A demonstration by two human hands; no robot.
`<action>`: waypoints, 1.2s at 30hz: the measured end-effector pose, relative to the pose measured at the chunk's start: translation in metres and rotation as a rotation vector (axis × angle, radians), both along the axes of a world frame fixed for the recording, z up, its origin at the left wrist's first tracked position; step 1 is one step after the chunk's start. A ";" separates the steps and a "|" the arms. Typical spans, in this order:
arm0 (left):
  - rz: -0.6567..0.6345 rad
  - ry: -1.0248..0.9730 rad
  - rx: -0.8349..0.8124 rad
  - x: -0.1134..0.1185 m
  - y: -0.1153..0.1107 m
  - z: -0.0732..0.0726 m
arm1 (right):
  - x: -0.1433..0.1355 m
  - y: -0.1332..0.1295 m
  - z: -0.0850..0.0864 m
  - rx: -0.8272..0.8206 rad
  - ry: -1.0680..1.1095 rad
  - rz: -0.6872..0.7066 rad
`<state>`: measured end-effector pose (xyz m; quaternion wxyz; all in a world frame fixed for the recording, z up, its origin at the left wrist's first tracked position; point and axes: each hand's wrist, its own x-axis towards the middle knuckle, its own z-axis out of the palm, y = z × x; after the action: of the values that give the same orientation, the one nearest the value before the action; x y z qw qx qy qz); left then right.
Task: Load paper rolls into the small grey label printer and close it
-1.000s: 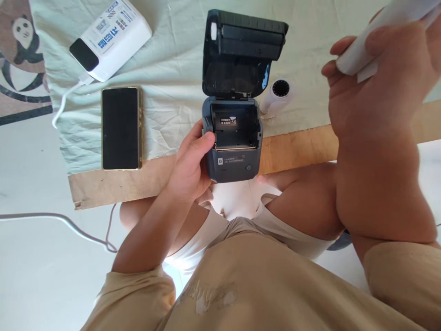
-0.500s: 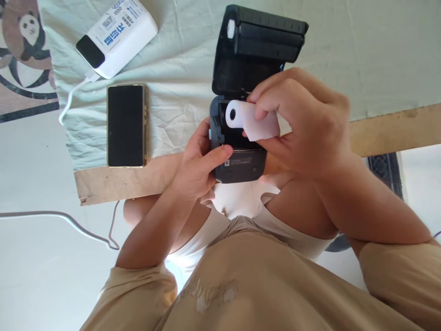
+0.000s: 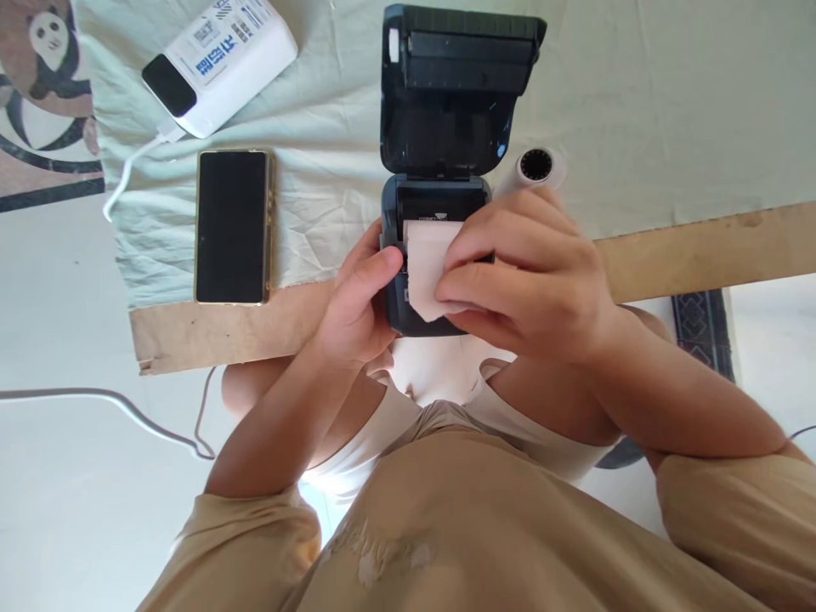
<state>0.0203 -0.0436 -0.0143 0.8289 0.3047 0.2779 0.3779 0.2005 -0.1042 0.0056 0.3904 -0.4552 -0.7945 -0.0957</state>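
Observation:
A small black portable printer (image 3: 446, 153) has its lid swung up, hinged at the far side of its body. My left hand (image 3: 360, 293) grips the body's left side, thumb on the near top edge. A white paper roll (image 3: 428, 255) lies in or just over the open compartment, its loose end hanging toward me over the near edge. My right hand (image 3: 532, 272) pinches that paper between thumb and fingers, covering the right part of the roll and printer. Just beyond the right hand stands a white cylindrical object with a dark round end (image 3: 536, 166), partly hidden by the fingers.
A phone (image 3: 233, 227) lies on the green cloth (image 3: 319, 170) to the left. Behind it is a white power bank (image 3: 223, 64) with a white cable (image 3: 131, 170) plugged in. A wooden board edge (image 3: 223, 340) runs along the table's near side.
The paper roll has come down toward the compartment, and its loose end now extends toward me. My right hand has moved left and nearer, uncovering the white cylindrical object. The printer shifted slightly left.

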 end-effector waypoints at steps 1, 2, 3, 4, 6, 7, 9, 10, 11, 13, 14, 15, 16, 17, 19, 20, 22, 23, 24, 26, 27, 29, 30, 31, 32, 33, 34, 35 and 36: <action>-0.013 0.003 -0.007 0.000 0.000 0.000 | -0.001 -0.002 0.001 -0.015 -0.029 -0.002; -0.027 0.012 -0.014 0.000 0.000 0.000 | 0.000 -0.004 0.002 -0.032 -0.057 0.003; -0.034 0.022 -0.017 -0.001 0.000 -0.001 | 0.001 -0.005 0.003 -0.053 -0.074 0.022; -0.035 0.027 -0.017 -0.001 0.000 -0.001 | 0.002 -0.006 0.005 -0.070 -0.067 0.060; -0.023 0.030 -0.003 -0.003 -0.001 -0.003 | 0.008 -0.006 0.008 -0.078 0.022 0.109; -0.021 0.029 0.014 -0.003 -0.001 -0.003 | 0.011 -0.005 0.009 -0.087 0.100 0.079; -0.029 0.053 0.052 -0.006 -0.001 -0.004 | 0.017 -0.001 0.009 -0.092 0.384 -0.077; -0.034 0.084 0.073 -0.007 -0.001 -0.004 | 0.020 0.001 0.008 -0.074 0.529 -0.158; -0.047 0.121 0.092 -0.008 -0.001 -0.005 | 0.022 0.003 0.007 -0.070 0.636 -0.210; -0.081 0.188 0.114 -0.009 -0.002 -0.005 | 0.024 0.005 0.006 -0.081 0.696 -0.224; -0.089 0.207 0.121 -0.009 -0.002 -0.004 | 0.023 0.006 0.006 -0.120 0.662 -0.230; -0.093 0.218 0.123 -0.009 -0.002 -0.004 | 0.022 0.005 0.007 -0.150 0.620 -0.233; -0.095 0.226 0.118 -0.009 -0.002 -0.002 | 0.020 0.004 0.009 -0.166 0.611 -0.227; -0.094 0.237 0.106 -0.009 -0.002 0.000 | 0.018 0.003 0.011 -0.167 0.614 -0.207; -0.125 0.273 0.070 -0.010 0.000 0.006 | 0.014 0.001 0.014 -0.165 0.607 -0.116; -0.161 0.293 0.052 -0.011 0.001 0.009 | 0.013 0.000 0.014 -0.187 0.582 -0.068; -0.214 0.319 0.029 -0.014 0.003 0.014 | 0.012 0.000 0.014 -0.282 0.498 -0.004; -0.219 0.324 0.024 -0.015 0.004 0.015 | 0.013 0.000 0.013 -0.318 0.462 0.013; -0.213 0.323 0.023 -0.015 0.004 0.016 | 0.013 0.000 0.012 -0.336 0.437 0.027; -0.187 0.302 0.030 -0.015 0.003 0.013 | 0.016 0.001 0.010 -0.348 0.407 0.049; -0.167 0.283 0.043 -0.014 0.002 0.010 | 0.017 0.001 0.008 -0.337 0.401 0.058; -0.130 0.248 0.078 -0.011 -0.001 0.004 | 0.018 0.000 0.007 -0.332 0.386 0.059; -0.112 0.236 0.093 -0.010 -0.002 0.001 | 0.018 0.000 0.007 -0.342 0.377 0.054; -0.099 0.231 0.104 -0.009 -0.003 -0.001 | 0.019 -0.001 0.007 -0.355 0.368 0.042; -0.090 0.233 0.112 -0.008 -0.004 -0.003 | 0.019 -0.002 0.007 -0.377 0.357 0.022; -0.089 0.239 0.116 -0.007 -0.004 -0.004 | 0.019 -0.003 0.007 -0.400 0.349 0.006; -0.090 0.241 0.118 -0.006 -0.004 -0.004 | 0.019 -0.003 0.008 -0.414 0.348 -0.005; -0.089 0.236 0.120 -0.005 -0.004 -0.003 | 0.019 -0.004 0.008 -0.412 0.357 -0.010; -0.086 0.225 0.120 -0.004 -0.004 -0.002 | 0.018 -0.004 0.008 -0.407 0.370 -0.012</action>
<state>0.0160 -0.0475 -0.0159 0.7882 0.4058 0.3329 0.3213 0.2190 -0.1084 0.0141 0.4287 -0.5386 -0.7100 0.1485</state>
